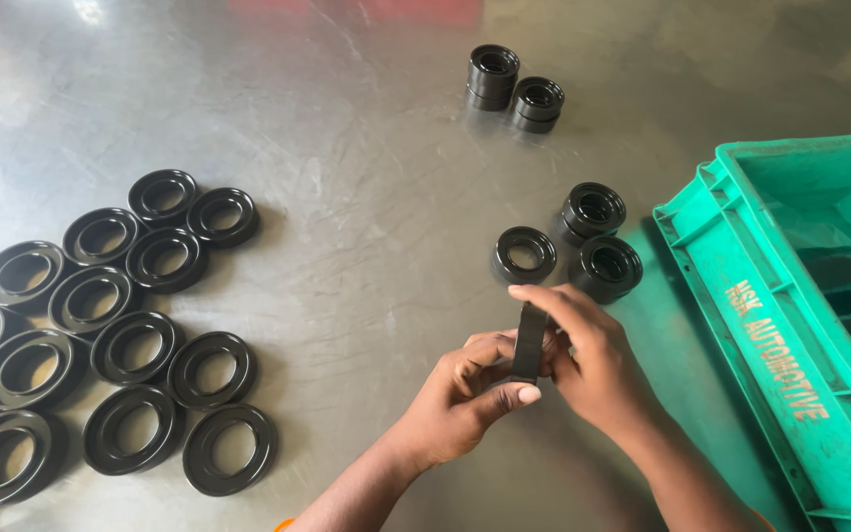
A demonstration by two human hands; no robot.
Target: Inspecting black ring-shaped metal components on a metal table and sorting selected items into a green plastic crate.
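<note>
Honestly, the black ring (530,342) is only pinched on edge between the left hand (460,394) and the right hand (593,360), both gripping it just above the table, so a loose finger could let it drop and roll off among the flat rings (120,345). That steel table (376,197) is shiny and scuffed, green crate (790,325) on the right, little ring stacks (514,89) farther back.

A scuffed grey metal table (366,197) carries a green plastic crate (790,325) at its right edge. Just left of the crate lie 3 black rings (565,241); farther up-left of it stand 2 short stacks (514,87). Well left of the crate spreads a cluster of flat black rings (120,325).
</note>
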